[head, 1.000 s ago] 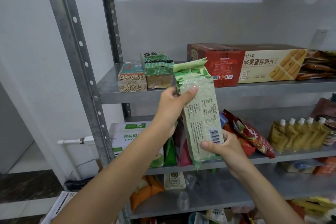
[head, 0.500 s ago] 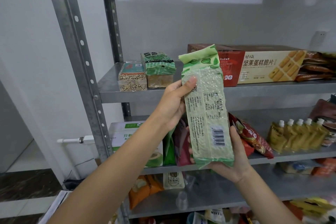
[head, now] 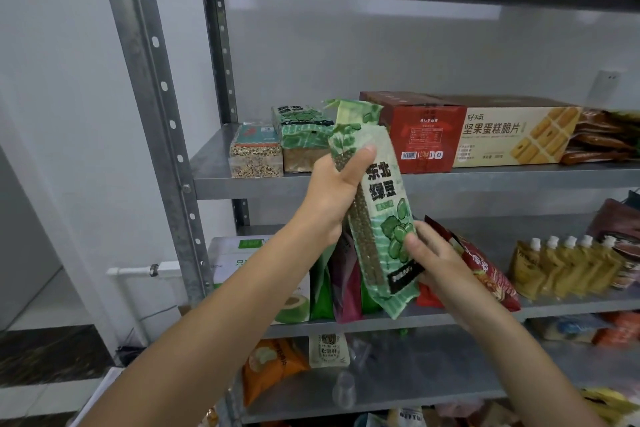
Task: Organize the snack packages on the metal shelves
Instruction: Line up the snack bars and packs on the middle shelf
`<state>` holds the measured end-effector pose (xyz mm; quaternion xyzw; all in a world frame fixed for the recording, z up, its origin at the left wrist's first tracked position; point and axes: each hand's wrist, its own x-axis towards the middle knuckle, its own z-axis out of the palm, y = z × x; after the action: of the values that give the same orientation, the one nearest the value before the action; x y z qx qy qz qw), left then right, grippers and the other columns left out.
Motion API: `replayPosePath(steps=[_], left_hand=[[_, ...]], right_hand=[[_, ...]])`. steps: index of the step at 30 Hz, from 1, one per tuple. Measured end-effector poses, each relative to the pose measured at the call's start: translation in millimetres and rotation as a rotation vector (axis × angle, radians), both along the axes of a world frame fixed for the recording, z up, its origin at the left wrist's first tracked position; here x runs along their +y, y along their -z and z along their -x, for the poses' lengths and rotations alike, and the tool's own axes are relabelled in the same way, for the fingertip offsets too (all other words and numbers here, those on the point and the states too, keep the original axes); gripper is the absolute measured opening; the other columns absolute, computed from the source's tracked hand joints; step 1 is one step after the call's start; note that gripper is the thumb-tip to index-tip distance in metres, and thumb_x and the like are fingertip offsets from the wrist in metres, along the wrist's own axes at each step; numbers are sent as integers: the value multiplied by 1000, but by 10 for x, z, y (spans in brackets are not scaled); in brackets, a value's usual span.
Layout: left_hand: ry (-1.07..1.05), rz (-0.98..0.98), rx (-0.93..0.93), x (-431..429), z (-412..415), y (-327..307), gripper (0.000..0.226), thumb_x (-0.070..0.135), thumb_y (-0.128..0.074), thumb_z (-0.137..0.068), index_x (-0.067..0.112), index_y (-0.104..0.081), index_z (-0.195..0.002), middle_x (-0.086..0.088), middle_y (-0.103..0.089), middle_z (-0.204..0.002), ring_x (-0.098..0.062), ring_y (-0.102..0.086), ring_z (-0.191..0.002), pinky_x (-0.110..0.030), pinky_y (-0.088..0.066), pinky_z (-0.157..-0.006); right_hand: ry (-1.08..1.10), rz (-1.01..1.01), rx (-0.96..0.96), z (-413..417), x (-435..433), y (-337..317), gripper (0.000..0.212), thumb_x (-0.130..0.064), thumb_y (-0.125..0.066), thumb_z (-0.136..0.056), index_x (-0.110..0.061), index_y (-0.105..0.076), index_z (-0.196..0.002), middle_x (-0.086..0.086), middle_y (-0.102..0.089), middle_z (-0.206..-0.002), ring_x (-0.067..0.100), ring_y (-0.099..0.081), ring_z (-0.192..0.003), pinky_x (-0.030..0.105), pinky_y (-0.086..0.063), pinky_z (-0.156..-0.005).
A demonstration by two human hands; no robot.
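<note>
Gripping tilted packet (head: 384, 218), left hand (head: 337, 191) high, right hand (head: 433, 260) low, before shelf edge (head: 502, 180)

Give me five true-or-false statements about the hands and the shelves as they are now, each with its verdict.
1. The left hand and the right hand both hold the green mung bean package. True.
2. The long biscuit box lies on the upper shelf, to the right of the green-topped grain brick. True.
3. The green mung bean package lies flat on the upper shelf. False: it is held tilted in the air in front of the shelves.
4. The yellow spout pouches stand beside the biscuit box. False: they stand one shelf lower.
5. The package shows its barcode to the camera. False: its front, with large printed characters, faces the camera.
</note>
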<state>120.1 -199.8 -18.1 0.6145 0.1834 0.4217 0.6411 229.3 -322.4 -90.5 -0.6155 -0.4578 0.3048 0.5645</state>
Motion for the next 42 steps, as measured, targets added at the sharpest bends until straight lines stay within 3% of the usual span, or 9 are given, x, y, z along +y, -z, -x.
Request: replayPosePath(steps=[3,7,11,14,19,29,34,38,42], left_hand=[[22,37,-8,-1,-30,-29,29,32,-59,-94,7,-65,-107,-11,-75,-101,-24,-72,-92,-43,-56,-87],[10,-78,101,53,-6,-143,43,44,-55,-95,6,-63,-112,-6,-74,-98,-20,-70,-89,-36,-54,-83],[-527,-649,345,223,118,-363,40,42,-46,-100,9,-53,-121,-1,-64,-82,-19,-63,-72,-31,-52,-63],[-951,-1094,439,473,246,-492,29,33,-42,-102,13,-59,-115,-4,-64,-102,-19,-58,-96,-28,-43,-65],[-426,-1176,951,959,213,-465,55,52,-26,-102,22,-42,-146,-1,-38,-154,-23,-33,-142,-41,-32,-111],[-433,-1217,976,987,220,-472,58,56,-23,-100,25,-42,-146,2,-43,-151,-20,-39,-138,-38,-40,-99],[-477,-1239,986,1004,220,-467,59,58,-21,-100,28,-42,-146,3,-42,-152,-20,-39,-139,-39,-42,-98],[-473,-1247,989,1010,216,-457,60,57,-20,-99,26,-41,-146,1,-42,-152,-21,-39,-139,-40,-43,-102],[-466,-1250,1006,1010,204,-459,61,57,-19,-99,26,-40,-147,0,-40,-153,-22,-38,-140,-41,-41,-104]], right_hand=[[-154,31,332,-45,19,40,95,-66,-87,-39,-17,-64,-118,8,-70,-117,25,-66,-108,43,-52,-95],[-134,-159,544,55,53,51,73,-56,-93,-29,-19,-79,-91,12,-74,-104,25,-72,-90,35,-60,-69],[3,-195,499,37,84,-27,89,-56,-90,-40,-9,-67,-112,14,-73,-106,28,-72,-92,37,-61,-74],[75,-174,446,-4,103,-115,67,-50,-78,-62,-8,-67,-112,14,-73,-106,28,-71,-92,42,-55,-83],[176,-18,377,15,206,-205,46,-46,-70,-70,-12,-71,-100,8,-76,-91,23,-71,-78,48,-49,-86],[139,96,576,-52,462,-627,31,-30,-69,-84,-11,-64,-107,10,-72,-85,20,-68,-51,21,-52,-44],[-84,-90,791,-83,515,-694,38,-4,-66,-75,5,-61,-112,25,-68,-110,30,-71,-94,28,-60,-66],[56,-94,615,-96,695,-497,27,1,-67,-81,11,-61,-106,21,-71,-101,23,-73,-82,24,-59,-64],[442,-8,151,-75,942,-399,49,-30,-79,-77,-6,-51,-109,6,-64,-101,18,-65,-85,27,-53,-67]])
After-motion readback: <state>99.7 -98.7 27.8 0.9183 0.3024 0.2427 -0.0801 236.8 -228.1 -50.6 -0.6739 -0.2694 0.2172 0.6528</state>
